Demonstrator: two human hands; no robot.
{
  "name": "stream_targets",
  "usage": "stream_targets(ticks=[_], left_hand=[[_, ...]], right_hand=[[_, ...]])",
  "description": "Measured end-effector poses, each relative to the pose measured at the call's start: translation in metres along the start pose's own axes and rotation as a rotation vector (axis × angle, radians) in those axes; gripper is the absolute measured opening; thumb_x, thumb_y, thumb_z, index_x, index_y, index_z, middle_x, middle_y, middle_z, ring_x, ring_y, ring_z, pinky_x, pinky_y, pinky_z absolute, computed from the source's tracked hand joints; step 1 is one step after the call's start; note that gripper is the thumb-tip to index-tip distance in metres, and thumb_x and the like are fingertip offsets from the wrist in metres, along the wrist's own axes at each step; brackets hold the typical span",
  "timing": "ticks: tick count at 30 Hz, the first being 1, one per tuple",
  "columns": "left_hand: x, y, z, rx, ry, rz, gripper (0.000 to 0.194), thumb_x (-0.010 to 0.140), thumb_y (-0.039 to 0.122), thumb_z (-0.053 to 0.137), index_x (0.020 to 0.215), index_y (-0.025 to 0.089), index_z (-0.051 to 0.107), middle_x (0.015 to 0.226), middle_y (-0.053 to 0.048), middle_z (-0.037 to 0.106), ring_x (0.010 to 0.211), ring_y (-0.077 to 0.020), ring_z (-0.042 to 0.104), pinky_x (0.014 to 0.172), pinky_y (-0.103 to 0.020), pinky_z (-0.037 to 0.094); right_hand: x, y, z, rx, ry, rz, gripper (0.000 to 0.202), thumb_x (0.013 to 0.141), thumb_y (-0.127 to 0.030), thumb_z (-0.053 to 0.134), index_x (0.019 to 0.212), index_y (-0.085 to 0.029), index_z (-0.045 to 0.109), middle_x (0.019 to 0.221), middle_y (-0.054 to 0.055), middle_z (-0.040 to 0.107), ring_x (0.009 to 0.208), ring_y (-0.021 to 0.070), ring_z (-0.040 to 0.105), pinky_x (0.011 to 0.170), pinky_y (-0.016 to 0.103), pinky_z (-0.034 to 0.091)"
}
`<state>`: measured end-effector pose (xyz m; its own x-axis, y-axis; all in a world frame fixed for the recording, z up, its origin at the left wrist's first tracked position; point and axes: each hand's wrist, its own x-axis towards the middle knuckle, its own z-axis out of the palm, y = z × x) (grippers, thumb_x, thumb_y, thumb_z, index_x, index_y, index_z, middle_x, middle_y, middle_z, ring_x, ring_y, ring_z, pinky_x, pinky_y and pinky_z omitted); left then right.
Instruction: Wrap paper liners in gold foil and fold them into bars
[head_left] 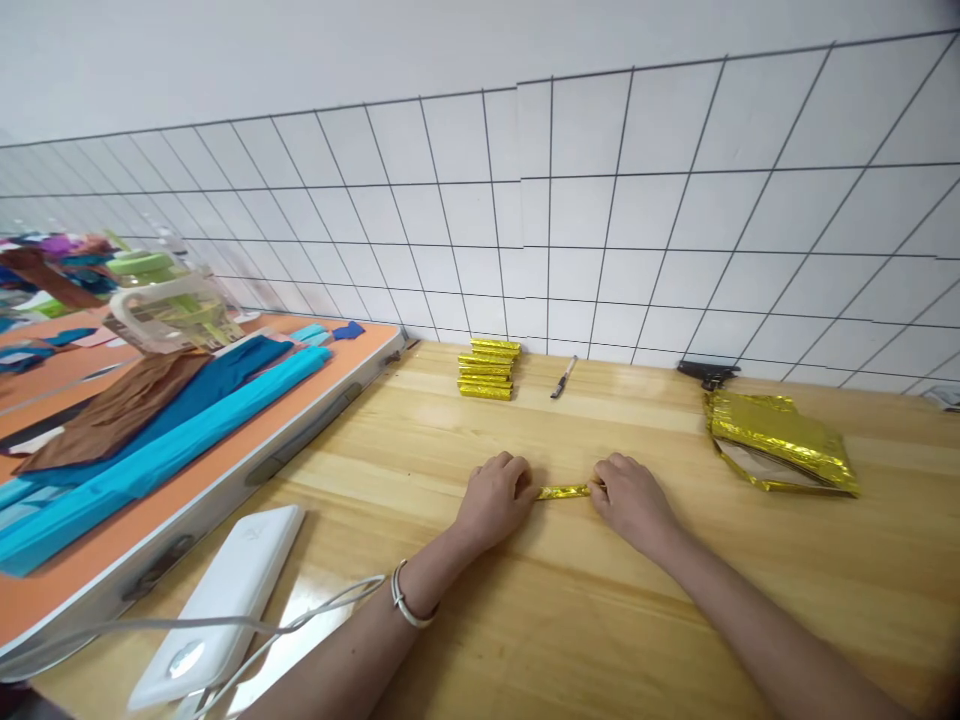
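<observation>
Lying crosswise between the hands, which pinch its two ends, is a gold foil strip.

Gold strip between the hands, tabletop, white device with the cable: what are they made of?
Gold strip: probably metallized foil or foil-coated paper, shiny; bright glints and creases.
Tabletop: wood or wood-look laminate, smooth with a slight sheen; long pale grain lines.
White device: likely plastic, smooth; even colour and rounded edges, though a painted shell can't be ruled out.
</observation>
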<state>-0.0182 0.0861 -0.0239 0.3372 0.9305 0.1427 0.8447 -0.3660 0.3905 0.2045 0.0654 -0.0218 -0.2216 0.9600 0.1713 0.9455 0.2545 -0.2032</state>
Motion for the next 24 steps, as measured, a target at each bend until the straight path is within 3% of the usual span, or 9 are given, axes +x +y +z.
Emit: stream_targets(ticks=[7, 16, 21, 24], left_hand=[[0.001, -0.003, -0.01, -0.044, -0.137, 0.142, 0.015, 0.079, 0.031, 0.055, 0.075, 0.017, 0.053, 0.084, -0.004, 0.053, 0.081, -0.0175, 0.051, 0.07, -0.028, 0.038], [-0.017, 0.001, -0.004, -0.003, -0.11, 0.284, 0.005, 0.085, 0.018, 0.045, 0.081, 0.017, 0.048, 0.085, -0.004, 0.054, 0.081, -0.0178, 0.05, 0.072, -0.029, 0.039], [-0.013, 0.007, -0.004, 0.033, -0.125, 0.378, 0.019, 0.086, 0.015, 0.046, 0.104, 0.02, 0.051, 0.094, -0.004, 0.055, 0.092, -0.0189, 0.048, 0.08, -0.032, 0.038], [-0.006, 0.021, -0.003, 0.089, -0.146, 0.421, 0.014, 0.087, 0.022, 0.048, 0.099, 0.021, 0.054, 0.092, -0.004, 0.054, 0.091, -0.0194, 0.048, 0.08, -0.032, 0.038]], right_hand=[[-0.006, 0.013, -0.003, 0.143, -0.002, -0.1, 0.013, 0.082, -0.025, 0.054, 0.093, -0.019, 0.057, 0.088, 0.005, 0.057, 0.085, 0.0175, 0.051, 0.073, 0.028, 0.037], [-0.02, 0.015, -0.01, 0.292, -0.001, -0.185, 0.007, 0.078, -0.022, 0.06, 0.083, -0.019, 0.056, 0.083, 0.002, 0.058, 0.08, 0.0169, 0.05, 0.071, 0.029, 0.039], [-0.03, 0.012, -0.008, 0.264, 0.03, -0.179, 0.012, 0.083, -0.024, 0.055, 0.094, -0.02, 0.059, 0.088, 0.005, 0.059, 0.087, 0.0186, 0.05, 0.076, 0.031, 0.04], [-0.032, 0.014, -0.005, 0.263, 0.062, -0.189, 0.012, 0.086, -0.024, 0.051, 0.093, -0.02, 0.06, 0.086, 0.005, 0.058, 0.086, 0.0184, 0.05, 0.077, 0.032, 0.041]])
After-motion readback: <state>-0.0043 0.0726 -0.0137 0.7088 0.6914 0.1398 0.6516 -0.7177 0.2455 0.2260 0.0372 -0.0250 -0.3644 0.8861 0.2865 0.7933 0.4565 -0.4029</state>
